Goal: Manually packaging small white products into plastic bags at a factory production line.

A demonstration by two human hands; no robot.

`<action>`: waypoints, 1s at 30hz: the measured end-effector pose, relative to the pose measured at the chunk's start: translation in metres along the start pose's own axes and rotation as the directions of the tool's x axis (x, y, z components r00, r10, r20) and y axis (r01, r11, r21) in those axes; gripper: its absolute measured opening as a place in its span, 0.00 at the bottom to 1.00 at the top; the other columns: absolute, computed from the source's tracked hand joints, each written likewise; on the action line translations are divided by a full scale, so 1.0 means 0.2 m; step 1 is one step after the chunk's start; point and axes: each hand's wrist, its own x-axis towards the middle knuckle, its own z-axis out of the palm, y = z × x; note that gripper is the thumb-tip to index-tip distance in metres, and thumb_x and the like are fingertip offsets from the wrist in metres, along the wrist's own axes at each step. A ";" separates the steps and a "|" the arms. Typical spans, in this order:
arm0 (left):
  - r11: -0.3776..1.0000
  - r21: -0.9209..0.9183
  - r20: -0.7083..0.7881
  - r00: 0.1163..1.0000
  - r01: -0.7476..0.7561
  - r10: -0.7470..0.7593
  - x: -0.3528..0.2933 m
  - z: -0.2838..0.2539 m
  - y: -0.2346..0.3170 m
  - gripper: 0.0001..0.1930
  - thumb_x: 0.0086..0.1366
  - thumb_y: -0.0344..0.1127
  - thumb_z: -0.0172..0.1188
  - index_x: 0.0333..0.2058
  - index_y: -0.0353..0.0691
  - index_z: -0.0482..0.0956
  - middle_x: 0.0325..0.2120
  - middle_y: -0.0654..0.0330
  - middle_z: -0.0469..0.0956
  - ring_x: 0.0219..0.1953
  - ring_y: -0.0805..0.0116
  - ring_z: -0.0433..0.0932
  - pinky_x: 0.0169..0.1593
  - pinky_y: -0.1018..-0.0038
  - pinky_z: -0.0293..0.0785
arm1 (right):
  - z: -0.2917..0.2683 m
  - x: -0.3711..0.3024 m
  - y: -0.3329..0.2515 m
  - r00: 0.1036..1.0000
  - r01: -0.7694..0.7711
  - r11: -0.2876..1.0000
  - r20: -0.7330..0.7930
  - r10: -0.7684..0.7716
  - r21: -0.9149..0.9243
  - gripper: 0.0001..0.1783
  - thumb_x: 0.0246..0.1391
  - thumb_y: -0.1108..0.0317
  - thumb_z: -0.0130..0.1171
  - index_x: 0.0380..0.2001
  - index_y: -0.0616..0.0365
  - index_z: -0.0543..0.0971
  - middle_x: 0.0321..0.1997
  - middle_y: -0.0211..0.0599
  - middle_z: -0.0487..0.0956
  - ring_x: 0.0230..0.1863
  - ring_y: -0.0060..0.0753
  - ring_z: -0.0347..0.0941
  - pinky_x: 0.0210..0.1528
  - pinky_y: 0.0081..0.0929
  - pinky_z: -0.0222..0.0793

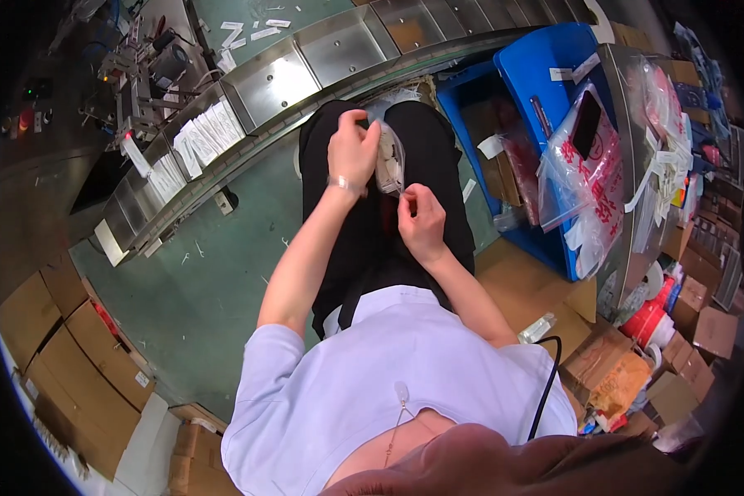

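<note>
A small clear plastic bag [391, 162] with pale, flat pieces inside lies over my lap, between my thighs. My right hand [422, 223] pinches the bag's near end between thumb and fingertips. Along the bag's left side is my left hand [354, 153], its fingers curled and closed on the bag's edge; the fingertips are partly hidden. The kind of pieces in the bag is too small to tell.
Ahead runs a metal trough [273, 83] with compartments, some holding stacked white packets [208, 136]. A machine [153, 74] stands at the far left. To the right are a blue bin [554, 58], a phone [587, 124] on plastic bags, and cardboard boxes [603, 364].
</note>
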 end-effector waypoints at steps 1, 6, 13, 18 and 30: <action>0.983 -0.156 0.005 0.995 0.096 -0.097 -0.06 -0.02 0.01 0.14 0.61 0.42 0.52 0.35 0.34 0.72 0.18 0.56 0.74 0.20 0.61 0.77 0.29 0.65 0.73 | -0.01 0.01 -0.01 0.985 -0.171 0.979 0.018 0.170 0.107 0.15 0.41 0.82 0.57 0.36 0.61 0.69 0.27 0.39 0.73 0.26 0.39 0.71 0.30 0.31 0.69; 0.388 -0.399 0.653 0.555 0.831 -0.516 -0.53 -0.05 -0.05 0.14 0.66 0.42 0.47 0.41 0.36 0.69 0.27 0.59 0.74 0.21 0.69 0.75 0.23 0.77 0.73 | -0.03 0.06 -0.02 0.950 -0.303 0.950 0.111 0.293 0.082 0.18 0.41 0.80 0.59 0.38 0.60 0.68 0.26 0.36 0.75 0.23 0.27 0.71 0.25 0.23 0.68; -0.384 -0.569 0.817 0.552 0.728 -0.164 -0.60 0.07 -0.07 0.15 0.69 0.38 0.42 0.49 0.39 0.69 0.47 0.60 0.71 0.50 0.69 0.70 0.56 0.70 0.66 | -0.02 0.10 -0.07 0.993 -0.071 0.992 0.088 0.080 -0.104 0.18 0.42 0.78 0.59 0.39 0.60 0.69 0.25 0.36 0.74 0.22 0.29 0.70 0.24 0.25 0.67; -0.405 -0.566 0.809 0.578 0.718 -0.105 -0.60 0.08 -0.08 0.16 0.69 0.36 0.41 0.51 0.36 0.67 0.49 0.59 0.70 0.51 0.70 0.70 0.55 0.73 0.66 | -0.01 0.13 -0.08 0.987 -0.124 0.989 0.096 0.132 -0.082 0.16 0.42 0.79 0.55 0.38 0.61 0.68 0.24 0.38 0.73 0.26 0.42 0.71 0.29 0.37 0.66; -0.329 -0.614 0.781 0.614 0.718 -0.116 -0.64 0.15 -0.14 0.16 0.68 0.33 0.39 0.52 0.37 0.66 0.49 0.59 0.70 0.52 0.70 0.69 0.56 0.73 0.66 | -0.01 0.11 -0.05 0.955 -0.270 0.962 0.138 0.262 0.047 0.19 0.43 0.81 0.53 0.40 0.62 0.63 0.22 0.39 0.72 0.23 0.39 0.72 0.26 0.33 0.67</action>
